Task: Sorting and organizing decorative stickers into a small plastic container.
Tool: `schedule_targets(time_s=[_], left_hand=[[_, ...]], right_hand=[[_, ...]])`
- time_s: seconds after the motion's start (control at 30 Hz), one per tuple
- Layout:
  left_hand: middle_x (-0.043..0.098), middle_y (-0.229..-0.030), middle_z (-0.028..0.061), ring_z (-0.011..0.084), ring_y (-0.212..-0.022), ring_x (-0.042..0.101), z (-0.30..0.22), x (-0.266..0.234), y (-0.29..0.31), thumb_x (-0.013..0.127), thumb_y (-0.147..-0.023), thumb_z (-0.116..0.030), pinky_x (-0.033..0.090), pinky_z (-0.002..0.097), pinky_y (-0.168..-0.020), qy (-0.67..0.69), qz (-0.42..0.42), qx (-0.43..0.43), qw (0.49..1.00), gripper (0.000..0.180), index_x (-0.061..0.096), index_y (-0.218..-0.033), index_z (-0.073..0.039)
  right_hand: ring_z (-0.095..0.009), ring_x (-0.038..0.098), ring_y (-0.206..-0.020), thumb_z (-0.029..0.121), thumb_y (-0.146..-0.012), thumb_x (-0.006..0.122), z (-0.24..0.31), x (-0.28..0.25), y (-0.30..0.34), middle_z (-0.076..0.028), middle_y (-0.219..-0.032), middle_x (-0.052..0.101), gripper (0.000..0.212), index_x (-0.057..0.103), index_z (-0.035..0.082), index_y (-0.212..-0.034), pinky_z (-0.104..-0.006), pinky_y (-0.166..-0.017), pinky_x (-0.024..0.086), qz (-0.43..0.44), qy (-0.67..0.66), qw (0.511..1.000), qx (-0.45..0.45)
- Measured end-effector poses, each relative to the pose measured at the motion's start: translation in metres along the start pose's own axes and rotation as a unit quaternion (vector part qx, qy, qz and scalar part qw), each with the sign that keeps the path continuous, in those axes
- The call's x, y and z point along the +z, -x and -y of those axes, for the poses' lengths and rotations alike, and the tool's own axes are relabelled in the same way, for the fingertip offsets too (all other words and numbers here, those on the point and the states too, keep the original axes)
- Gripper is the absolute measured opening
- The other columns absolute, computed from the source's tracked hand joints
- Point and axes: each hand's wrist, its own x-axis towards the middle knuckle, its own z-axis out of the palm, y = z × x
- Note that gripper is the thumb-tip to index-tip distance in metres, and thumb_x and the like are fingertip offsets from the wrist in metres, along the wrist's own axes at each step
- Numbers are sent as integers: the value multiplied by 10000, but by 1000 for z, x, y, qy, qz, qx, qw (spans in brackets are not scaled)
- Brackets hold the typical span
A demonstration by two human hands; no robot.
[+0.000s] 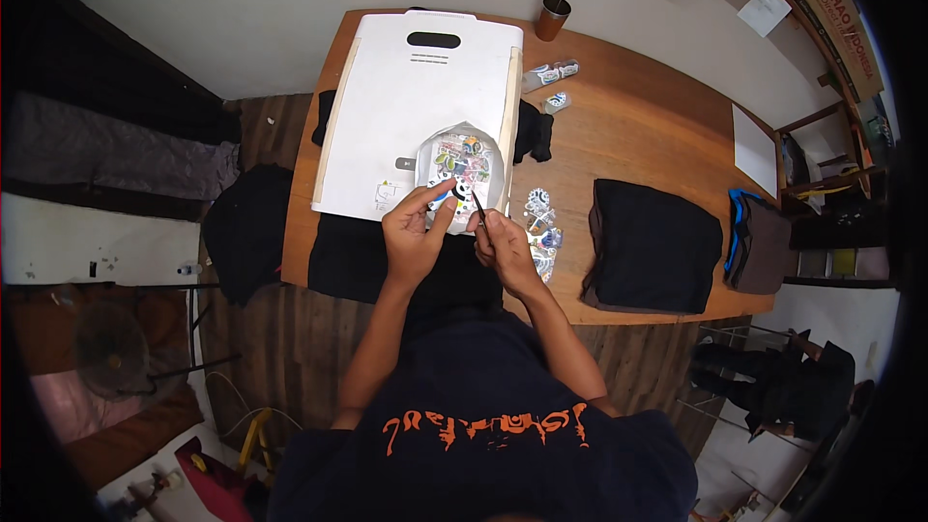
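Note:
Over a white rounded tray (495, 169) full of colourful stickers (472, 150), both of my hands are at work. My left hand (414, 244) reaches in from the near left side. Its thumb and forefinger meet the edge of a small black-and-white sticker (462, 191). My right hand (505, 249) grips a thin dark pointed tool (478, 203), its tip by that sticker; whether it is tweezers or a blade I cannot make out. The tray rests on a white board (387, 126) with a handle slot. More cut stickers (543, 232) lie right of my right hand.
Folded black cloth (652, 246) and a smaller dark folded pile (764, 242) lie on the wooden table (638, 126). A brown cup (552, 19) and a clear bottle (551, 74) stand farther back. Black fabric (362, 261) hangs under the board. At lower right is another person (793, 387).

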Motion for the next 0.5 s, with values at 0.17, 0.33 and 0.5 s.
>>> schedule_targets(time_s=[0.17,0.33,0.5], left_hand=[[668,-1017,98,111,-960,610,4,-1,1,646,-903,104,474,227,-863,5,1,-6,1000,288,667,-1190,97],[676,-1034,110,119,-975,617,5,0,0,647,-903,100,479,236,-877,3,4,-1,1000,288,668,-1190,94],[676,-1037,110,118,-973,617,5,0,1,649,-904,99,479,237,-880,2,6,-2,1000,290,667,-1193,92]], right_hand=[[-58,261,-483,399,-1097,358,-1,0,-1,51,-592,300,421,551,32,-1024,-236,-476,250,1,12,1000,3],[-40,272,-493,406,-1097,362,-1,0,0,62,-597,320,428,570,39,-1020,-226,-470,237,-1,2,1000,-2],[-40,265,-491,402,-1097,364,-2,-1,-1,63,-597,318,422,566,40,-1018,-226,-469,234,-1,-2,1000,4]])
